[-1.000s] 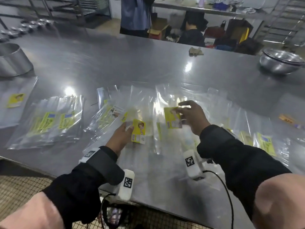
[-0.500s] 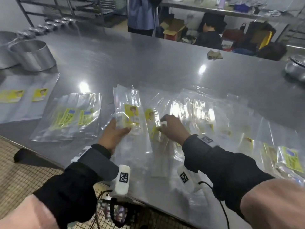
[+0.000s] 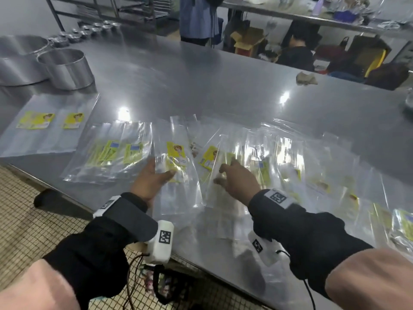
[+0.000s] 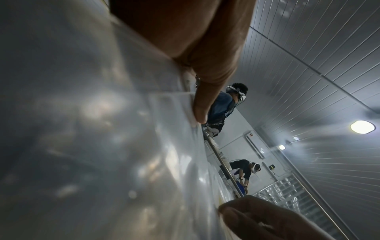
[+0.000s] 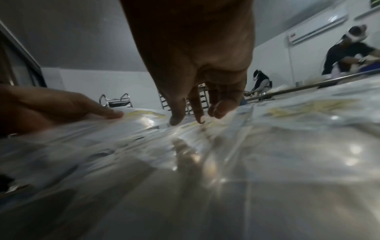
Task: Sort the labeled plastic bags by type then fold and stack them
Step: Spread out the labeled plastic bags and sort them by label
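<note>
Clear plastic bags with yellow labels lie spread over a steel table [image 3: 201,90]. My left hand [image 3: 164,174] pinches one upright-labelled bag [image 3: 176,153], thumb on top and fingers beneath it; the left wrist view shows the thumb [image 4: 202,104] pressing that bag's edge [image 4: 170,107]. My right hand [image 3: 225,174] hovers with relaxed, spread fingers [image 5: 176,116] touching the loose bags [image 3: 312,171] beside another labelled bag [image 3: 209,157]. A sorted stack with green-yellow labels [image 3: 107,153] lies left of my left hand. Farther left lies a flat stack [image 3: 49,121].
Two round metal tins [image 3: 64,68] stand at the back left, with small metal cups [image 3: 89,32] behind them. A crumpled rag [image 3: 306,79] lies at the far edge. People stand and crouch beyond the table. The near table edge [image 3: 67,198] runs just under my wrists.
My right hand has let go of the labelled bag it held and dropped onto the pile with spread fingers. My left hand keeps its bag and has moved it slightly left.
</note>
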Available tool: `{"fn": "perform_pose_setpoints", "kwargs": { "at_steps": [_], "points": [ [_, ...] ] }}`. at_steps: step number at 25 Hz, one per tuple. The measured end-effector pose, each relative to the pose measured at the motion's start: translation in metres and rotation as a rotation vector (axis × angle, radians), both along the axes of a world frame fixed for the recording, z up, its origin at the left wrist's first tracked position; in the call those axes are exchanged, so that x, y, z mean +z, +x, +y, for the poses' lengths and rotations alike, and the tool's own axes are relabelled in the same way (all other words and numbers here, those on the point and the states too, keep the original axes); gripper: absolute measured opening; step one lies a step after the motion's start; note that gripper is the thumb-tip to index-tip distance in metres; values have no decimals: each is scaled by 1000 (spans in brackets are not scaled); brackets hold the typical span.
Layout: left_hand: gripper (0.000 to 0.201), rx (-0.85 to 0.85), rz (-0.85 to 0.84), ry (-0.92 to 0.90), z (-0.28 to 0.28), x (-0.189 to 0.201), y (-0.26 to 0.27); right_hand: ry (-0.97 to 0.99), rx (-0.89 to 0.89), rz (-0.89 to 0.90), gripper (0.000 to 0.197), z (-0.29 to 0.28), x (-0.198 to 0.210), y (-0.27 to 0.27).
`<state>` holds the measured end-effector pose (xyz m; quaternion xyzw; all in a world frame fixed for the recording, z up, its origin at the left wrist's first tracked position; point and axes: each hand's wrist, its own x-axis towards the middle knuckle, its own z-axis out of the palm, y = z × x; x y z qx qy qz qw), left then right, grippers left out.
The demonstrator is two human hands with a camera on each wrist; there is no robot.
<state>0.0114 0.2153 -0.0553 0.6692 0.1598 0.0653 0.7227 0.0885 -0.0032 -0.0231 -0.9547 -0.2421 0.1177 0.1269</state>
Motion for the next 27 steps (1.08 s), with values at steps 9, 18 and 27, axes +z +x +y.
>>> {"fn": "perform_pose_setpoints", "kwargs": {
  "at_steps": [9,18,27],
  "points": [
    [109,50,178,66,5,-37,-12,-170,-70,59,59,15,-4,-9],
    [57,98,242,34,-26,-7,-3,219,102,-120,27,2,20,1],
    [57,82,207,220,-38,-10,-3,482,108,278,27,5,-8,-2]
  ]
}}
